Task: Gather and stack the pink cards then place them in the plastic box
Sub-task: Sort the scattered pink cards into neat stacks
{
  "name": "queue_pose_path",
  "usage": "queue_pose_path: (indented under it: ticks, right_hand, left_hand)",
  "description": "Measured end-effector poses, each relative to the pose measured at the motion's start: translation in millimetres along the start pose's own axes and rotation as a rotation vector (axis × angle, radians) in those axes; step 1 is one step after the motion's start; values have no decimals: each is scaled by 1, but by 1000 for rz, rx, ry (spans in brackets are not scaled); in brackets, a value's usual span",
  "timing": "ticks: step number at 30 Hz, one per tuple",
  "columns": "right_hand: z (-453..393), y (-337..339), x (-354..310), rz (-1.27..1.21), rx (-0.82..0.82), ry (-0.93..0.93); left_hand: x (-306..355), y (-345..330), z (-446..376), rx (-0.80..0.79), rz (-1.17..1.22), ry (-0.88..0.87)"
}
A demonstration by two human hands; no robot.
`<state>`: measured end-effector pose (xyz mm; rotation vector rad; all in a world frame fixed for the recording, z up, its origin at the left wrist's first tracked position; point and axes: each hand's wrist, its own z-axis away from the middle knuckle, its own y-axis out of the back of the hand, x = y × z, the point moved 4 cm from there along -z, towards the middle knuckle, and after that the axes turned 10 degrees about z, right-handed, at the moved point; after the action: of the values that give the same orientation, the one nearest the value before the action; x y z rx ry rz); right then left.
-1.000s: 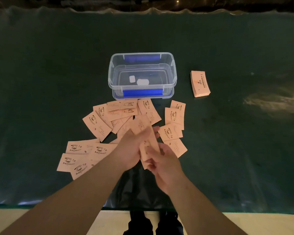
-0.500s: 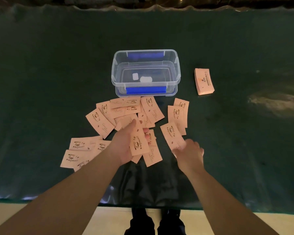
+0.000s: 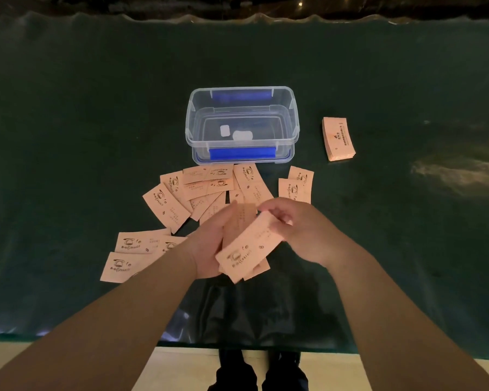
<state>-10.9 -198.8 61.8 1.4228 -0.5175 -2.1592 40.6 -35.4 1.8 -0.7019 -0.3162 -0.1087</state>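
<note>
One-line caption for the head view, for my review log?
Both hands, left hand and right hand, square up pink cards near the empty plastic box; more scattered.

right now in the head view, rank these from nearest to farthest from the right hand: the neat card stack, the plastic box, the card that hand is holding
1. The held card, pinched in the right hand itself, over the left palm.
2. The plastic box, ahead of the hand and slightly left, open.
3. The neat card stack, ahead and off to the right, beside the box.
</note>
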Motion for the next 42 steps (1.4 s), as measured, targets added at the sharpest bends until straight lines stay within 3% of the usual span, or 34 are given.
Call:
queue_pose_path:
  ticks: [2,4,7,9,10,12,14,17,22,27,32,34,37,42]
  right_hand:
    - [-9,-10,-11,35,25,30]
    - [-17,-21,-17,24,107,48]
    - [-20,-28,-11,9,457,1]
    - [-17,-35,12,-64,649,-229]
    - [-16,-43,26,-84,631,-372]
    - [-12,-74,46,39,407,-555]
    - [-3,-102,50,266,268,-562]
    - [-1,-119,47,379,304,-510]
    - [-7,-106,56,-162,270,-683]
    - [10,-79,67,-772,387,-670]
    - [22,-36,51,-993,269,-420]
    - [21,-22,40,-892,214,-340]
    - [16,-8,27,-549,181,-240]
    - [-8,-22,-2,-203,160,-97]
  left_hand:
    - [-3,-4,4,-101,-105,20]
    - [-5,-1,8,-100,-207,8]
    - [-2,8,8,8,-245,-83]
    - [5,19,8,126,-159,-190]
    - [9,24,8,174,-108,-239]
    - [15,36,9,243,-17,-298]
    - [18,45,11,301,44,-303]
    - [20,52,13,338,79,-283]
    - [20,52,11,418,94,-276]
    - [23,51,7,463,55,-229]
    - [26,47,4,434,66,-219]
    - [28,46,3,449,41,-206]
    - [25,39,3,399,-13,-139]
    - [2,4,5,-43,-290,-28]
